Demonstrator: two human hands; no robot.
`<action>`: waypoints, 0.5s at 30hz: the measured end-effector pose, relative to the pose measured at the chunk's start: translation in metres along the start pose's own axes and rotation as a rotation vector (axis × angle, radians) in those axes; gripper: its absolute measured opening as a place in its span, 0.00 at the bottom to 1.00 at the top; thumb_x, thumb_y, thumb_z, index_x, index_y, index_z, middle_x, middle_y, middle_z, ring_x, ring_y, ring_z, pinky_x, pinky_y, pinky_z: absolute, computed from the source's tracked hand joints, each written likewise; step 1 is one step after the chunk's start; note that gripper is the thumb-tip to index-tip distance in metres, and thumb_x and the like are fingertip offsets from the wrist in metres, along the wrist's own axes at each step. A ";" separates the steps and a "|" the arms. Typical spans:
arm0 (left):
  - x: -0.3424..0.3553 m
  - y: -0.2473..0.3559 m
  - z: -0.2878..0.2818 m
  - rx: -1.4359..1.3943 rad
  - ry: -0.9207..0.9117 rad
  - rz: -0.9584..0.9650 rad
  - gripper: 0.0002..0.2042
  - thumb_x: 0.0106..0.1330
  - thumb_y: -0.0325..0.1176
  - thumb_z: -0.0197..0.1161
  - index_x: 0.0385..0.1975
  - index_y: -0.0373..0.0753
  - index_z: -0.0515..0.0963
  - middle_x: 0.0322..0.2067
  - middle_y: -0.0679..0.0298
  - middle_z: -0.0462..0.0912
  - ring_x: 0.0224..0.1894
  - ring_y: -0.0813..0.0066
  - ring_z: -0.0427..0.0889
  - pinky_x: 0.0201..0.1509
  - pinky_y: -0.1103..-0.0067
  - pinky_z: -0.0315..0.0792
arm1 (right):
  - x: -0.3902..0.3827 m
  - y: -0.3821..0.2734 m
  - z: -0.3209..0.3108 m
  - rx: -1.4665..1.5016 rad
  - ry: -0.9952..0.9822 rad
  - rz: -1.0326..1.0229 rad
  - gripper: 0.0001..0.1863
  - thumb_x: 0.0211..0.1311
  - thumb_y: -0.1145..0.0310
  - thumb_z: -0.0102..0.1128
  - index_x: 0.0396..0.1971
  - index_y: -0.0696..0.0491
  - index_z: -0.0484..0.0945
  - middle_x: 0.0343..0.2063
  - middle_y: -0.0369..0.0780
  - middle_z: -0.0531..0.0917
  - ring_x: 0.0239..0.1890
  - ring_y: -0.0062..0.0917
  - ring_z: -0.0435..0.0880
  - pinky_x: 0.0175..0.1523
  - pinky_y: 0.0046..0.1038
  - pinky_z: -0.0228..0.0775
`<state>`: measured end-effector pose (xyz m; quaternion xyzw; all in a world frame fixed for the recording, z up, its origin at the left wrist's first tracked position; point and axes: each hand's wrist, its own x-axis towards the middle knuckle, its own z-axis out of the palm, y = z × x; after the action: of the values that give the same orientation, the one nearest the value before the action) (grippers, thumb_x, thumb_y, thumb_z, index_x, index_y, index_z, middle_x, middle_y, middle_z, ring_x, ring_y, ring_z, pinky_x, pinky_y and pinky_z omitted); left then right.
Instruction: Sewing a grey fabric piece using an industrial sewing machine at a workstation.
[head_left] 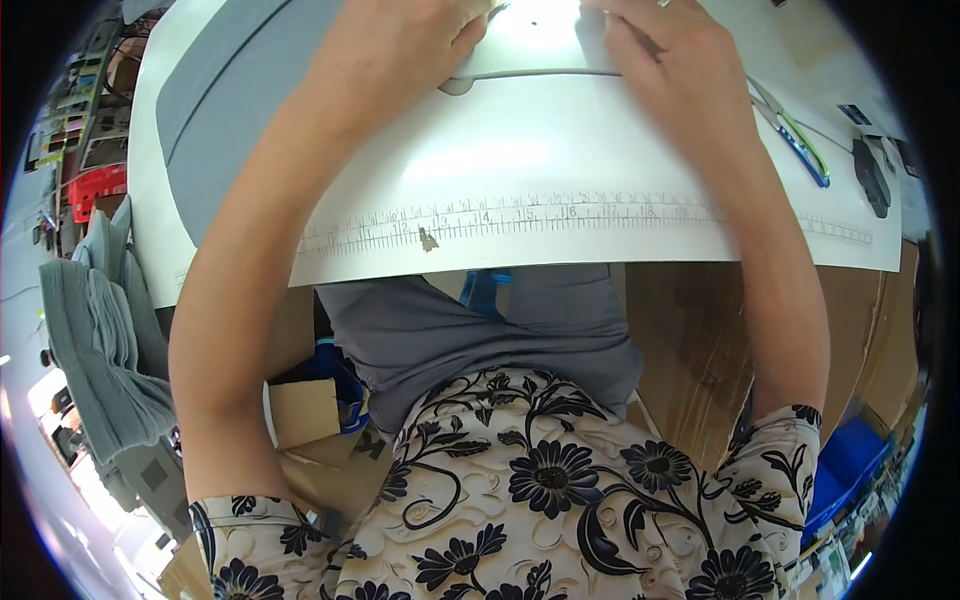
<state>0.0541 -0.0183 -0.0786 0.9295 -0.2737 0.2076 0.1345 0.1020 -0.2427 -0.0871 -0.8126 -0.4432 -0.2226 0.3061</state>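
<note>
At the top edge of the view, my left hand (415, 40) rests with curled fingers beside a brightly lit patch of the white work surface (400, 180). What those fingers hold, if anything, is hidden. Grey fabric (235, 90) with a dark line across it lies flat under my left forearm. Opposite, across the lit patch, is my right hand (680, 60), wearing a ring, its thumb angled inward and its fingertips cut off by the picture edge. A thin dark seam and a small rounded notch (457, 87) run in the surface between the hands.
Blue-and-green-handled scissors (800, 150) and a black object (871, 178) lie right of my right forearm. A printed ruler scale (570, 212) follows the near edge. Folded grey fabric (110, 340) hangs at the left; cardboard (690, 340) and a blue bin (845, 470) stand below right.
</note>
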 end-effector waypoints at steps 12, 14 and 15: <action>0.033 0.040 -0.025 0.072 -0.340 -0.470 0.12 0.60 0.28 0.58 0.40 0.29 0.80 0.33 0.42 0.83 0.34 0.50 0.85 0.40 0.65 0.78 | -0.006 0.031 0.038 0.589 0.378 -0.294 0.07 0.53 0.76 0.59 0.32 0.57 0.82 0.31 0.44 0.84 0.38 0.39 0.82 0.44 0.37 0.74; 0.028 0.027 -0.026 -0.073 -0.172 -0.383 0.14 0.59 0.30 0.60 0.42 0.29 0.81 0.34 0.43 0.84 0.34 0.50 0.85 0.38 0.67 0.77 | 0.000 0.016 0.032 0.545 0.313 -0.318 0.08 0.53 0.76 0.59 0.34 0.56 0.83 0.32 0.44 0.84 0.39 0.39 0.82 0.45 0.37 0.74; 0.025 0.024 -0.028 -0.098 -0.183 -0.374 0.14 0.60 0.30 0.61 0.42 0.28 0.81 0.34 0.44 0.84 0.33 0.51 0.85 0.38 0.68 0.77 | 0.004 0.003 0.020 0.264 0.082 -0.226 0.09 0.54 0.75 0.58 0.36 0.56 0.82 0.35 0.43 0.84 0.40 0.38 0.81 0.46 0.37 0.74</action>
<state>0.0506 -0.0387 -0.0390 0.9714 -0.1173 0.0801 0.1904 0.1084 -0.2283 -0.1000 -0.7005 -0.5444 -0.2282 0.4010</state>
